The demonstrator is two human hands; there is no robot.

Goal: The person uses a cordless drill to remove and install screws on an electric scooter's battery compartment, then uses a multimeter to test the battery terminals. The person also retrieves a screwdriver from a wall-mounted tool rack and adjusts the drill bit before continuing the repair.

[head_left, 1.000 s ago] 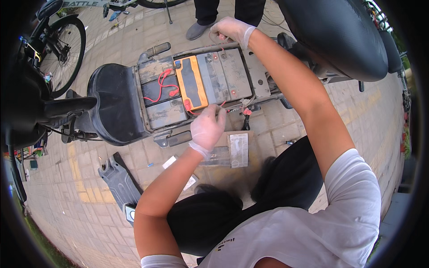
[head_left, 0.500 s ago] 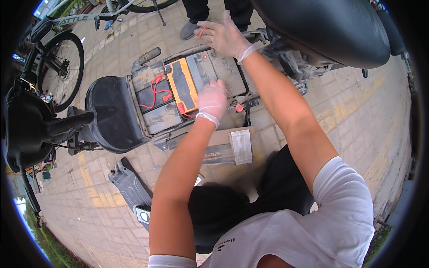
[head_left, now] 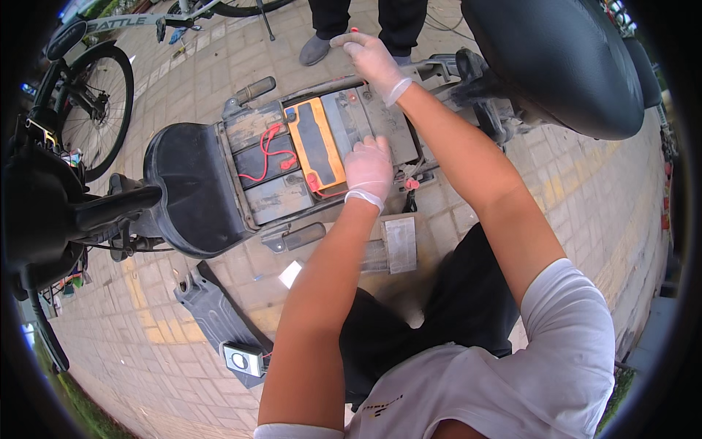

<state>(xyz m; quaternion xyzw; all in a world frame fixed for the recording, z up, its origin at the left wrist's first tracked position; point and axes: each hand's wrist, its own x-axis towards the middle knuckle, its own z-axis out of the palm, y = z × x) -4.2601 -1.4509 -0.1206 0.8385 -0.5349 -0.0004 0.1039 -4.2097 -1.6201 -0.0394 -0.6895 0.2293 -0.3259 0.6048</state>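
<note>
A scooter's floor compartment (head_left: 241, 157) lies uncovered, with several batteries packed side by side in it. One battery has an orange top (head_left: 316, 143); the others are grey (head_left: 272, 197), and red wires (head_left: 269, 150) loop over them. My left hand (head_left: 369, 167), in a white glove, rests on top of a grey battery (head_left: 365, 121) just right of the orange one, fingers together and bent a little. My gloved right hand (head_left: 373, 58) lies over the compartment's far rim with its fingers stretched to the left. A small red tip shows at those fingertips; I cannot tell what it is.
The scooter's black seat (head_left: 563, 66) is raised at the upper right. Handlebars (head_left: 88, 212) are at the left. A black plastic cover (head_left: 212, 314) and a small meter (head_left: 243, 358) lie on the paving. A flat packet (head_left: 401, 245) lies near my knees. Another person's legs (head_left: 365, 22) stand behind the scooter, next to a bicycle (head_left: 95, 95).
My left hand has moved up from the compartment's near edge onto the battery tops. My right hand has stayed at the far rim, its fingers now closer together.
</note>
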